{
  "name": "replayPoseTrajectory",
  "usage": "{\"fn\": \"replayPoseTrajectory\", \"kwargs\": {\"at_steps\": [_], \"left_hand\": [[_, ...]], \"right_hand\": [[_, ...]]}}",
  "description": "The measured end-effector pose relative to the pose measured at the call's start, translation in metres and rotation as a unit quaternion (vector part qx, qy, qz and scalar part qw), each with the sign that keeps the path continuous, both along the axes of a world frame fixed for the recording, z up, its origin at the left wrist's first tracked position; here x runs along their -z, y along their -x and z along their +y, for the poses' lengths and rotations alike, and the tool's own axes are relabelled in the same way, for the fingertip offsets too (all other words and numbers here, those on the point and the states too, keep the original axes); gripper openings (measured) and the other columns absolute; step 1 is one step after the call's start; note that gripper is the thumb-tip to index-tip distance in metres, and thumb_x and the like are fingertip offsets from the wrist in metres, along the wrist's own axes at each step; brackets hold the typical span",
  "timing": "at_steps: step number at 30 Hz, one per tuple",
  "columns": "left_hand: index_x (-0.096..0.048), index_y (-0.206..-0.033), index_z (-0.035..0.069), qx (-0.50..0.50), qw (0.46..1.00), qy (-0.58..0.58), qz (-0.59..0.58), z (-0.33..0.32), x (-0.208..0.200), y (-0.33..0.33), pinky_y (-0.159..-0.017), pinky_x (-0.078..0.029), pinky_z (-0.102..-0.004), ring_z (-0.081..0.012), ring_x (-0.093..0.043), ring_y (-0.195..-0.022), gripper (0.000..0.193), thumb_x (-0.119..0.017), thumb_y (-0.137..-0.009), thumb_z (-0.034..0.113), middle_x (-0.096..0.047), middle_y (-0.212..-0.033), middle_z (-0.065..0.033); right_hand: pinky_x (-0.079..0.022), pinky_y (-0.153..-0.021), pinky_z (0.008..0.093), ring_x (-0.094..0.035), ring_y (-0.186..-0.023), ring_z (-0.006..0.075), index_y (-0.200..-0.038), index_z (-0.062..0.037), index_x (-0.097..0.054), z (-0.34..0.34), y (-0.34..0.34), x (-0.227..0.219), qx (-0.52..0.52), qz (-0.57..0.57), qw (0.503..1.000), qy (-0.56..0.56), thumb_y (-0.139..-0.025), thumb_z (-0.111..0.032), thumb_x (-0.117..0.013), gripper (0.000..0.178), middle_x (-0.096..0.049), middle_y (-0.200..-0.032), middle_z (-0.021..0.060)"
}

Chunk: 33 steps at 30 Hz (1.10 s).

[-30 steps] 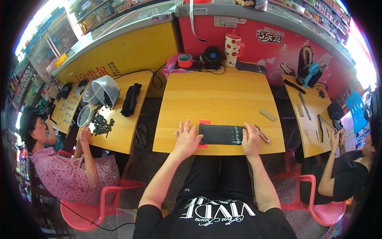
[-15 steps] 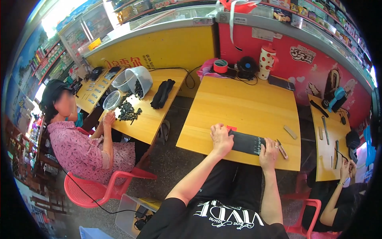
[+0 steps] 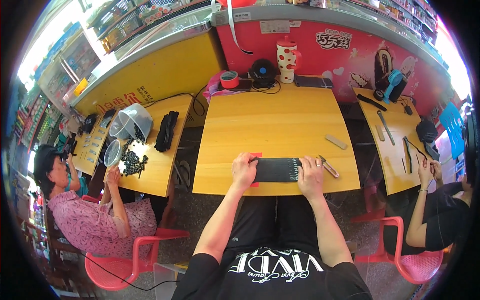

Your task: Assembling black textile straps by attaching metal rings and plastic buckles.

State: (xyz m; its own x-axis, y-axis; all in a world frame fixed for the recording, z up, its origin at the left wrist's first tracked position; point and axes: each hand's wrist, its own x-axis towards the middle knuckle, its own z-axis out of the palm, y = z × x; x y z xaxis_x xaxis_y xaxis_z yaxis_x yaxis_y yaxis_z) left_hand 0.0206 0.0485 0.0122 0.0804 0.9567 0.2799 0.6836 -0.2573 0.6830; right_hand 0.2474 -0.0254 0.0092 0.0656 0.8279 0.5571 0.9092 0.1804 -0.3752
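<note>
A flat black strip of material (image 3: 272,170) lies near the front edge of my table, with a row of small pale pieces (image 3: 294,170) across its right end. The fingers of my left hand (image 3: 244,171) are closed on its left end. At the other end, my right hand (image 3: 311,178) grips the edge beside the pale pieces, its fingertips partly hidden. Red patches (image 3: 256,154) show at the strip's left part. Just right of my right hand lies a small hand tool with a pinkish handle (image 3: 330,168).
A beige bar (image 3: 336,142) lies on my table (image 3: 235,120). Along its back stand a red tape roll (image 3: 229,79), a black fan (image 3: 263,70), a dotted tumbler (image 3: 286,61) and a phone (image 3: 313,81). People work at both side tables; small black parts (image 3: 133,162) lie left.
The view has swung, so the table sits squarer and further left in it. Both hands stay at the strip's ends, and the strip appears more level.
</note>
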Motion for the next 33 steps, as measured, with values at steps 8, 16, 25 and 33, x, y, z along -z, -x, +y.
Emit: {"fn": "replayPoseTrajectory", "kwargs": {"at_steps": [8, 16, 25, 33], "left_hand": [[-0.06, -0.087, 0.001, 0.181, 0.946, -0.268, 0.008, -0.053, -0.055, -0.014, -0.067, -0.047, -0.0406, -0.0322, -0.058, -0.079, 0.013, -0.062, -0.076, -0.003, -0.057, -0.085, -0.0136], [-0.062, -0.086, -0.001, 0.282, 0.884, -0.346, 0.141, -0.101, -0.079, -0.072, -0.062, -0.041, -0.0351, -0.0242, -0.054, -0.074, 0.024, -0.061, -0.068, 0.014, -0.054, -0.084, -0.0098], [-0.062, -0.079, -0.003, 0.333, 0.84, -0.426, 0.035, -0.143, -0.144, -0.115, -0.054, -0.037, -0.0289, -0.0212, -0.052, -0.069, 0.024, -0.064, -0.059, 0.011, -0.053, -0.079, -0.0091], [-0.062, -0.086, 0.0, 0.213, 0.924, -0.263, -0.177, -0.075, -0.172, -0.092, -0.057, -0.047, -0.0335, -0.0272, -0.057, -0.066, 0.011, -0.065, -0.078, -0.007, -0.057, -0.079, -0.0136]], "right_hand": [[-0.042, -0.089, 0.0444, -0.053, -0.105, 0.034, -0.109, -0.0029, -0.062, 0.0, -0.004, -0.005, 0.003, 0.017, 1.0, -0.003, -0.077, -0.003, -0.064, 0.031, -0.06, -0.111, 0.014], [-0.042, -0.098, 0.0411, -0.057, -0.109, 0.0341, -0.112, -0.0016, -0.064, 0.001, -0.01, -0.005, -0.065, 0.114, 0.991, -0.013, -0.076, 0.005, -0.049, 0.039, -0.064, -0.113, 0.0164], [-0.041, -0.099, 0.0341, -0.057, -0.111, 0.0231, -0.104, -0.0019, -0.062, 0.001, -0.026, 0.003, -0.202, 0.516, 0.829, -0.078, -0.092, -0.01, -0.055, 0.016, -0.062, -0.116, 0.0157], [-0.052, -0.081, 0.0276, -0.065, -0.093, 0.0159, -0.115, 0.0018, -0.057, -0.05, -0.091, -0.026, -0.256, 0.668, 0.693, 0.082, -0.089, -0.001, -0.06, 0.027, -0.067, -0.106, 0.0121]]}}
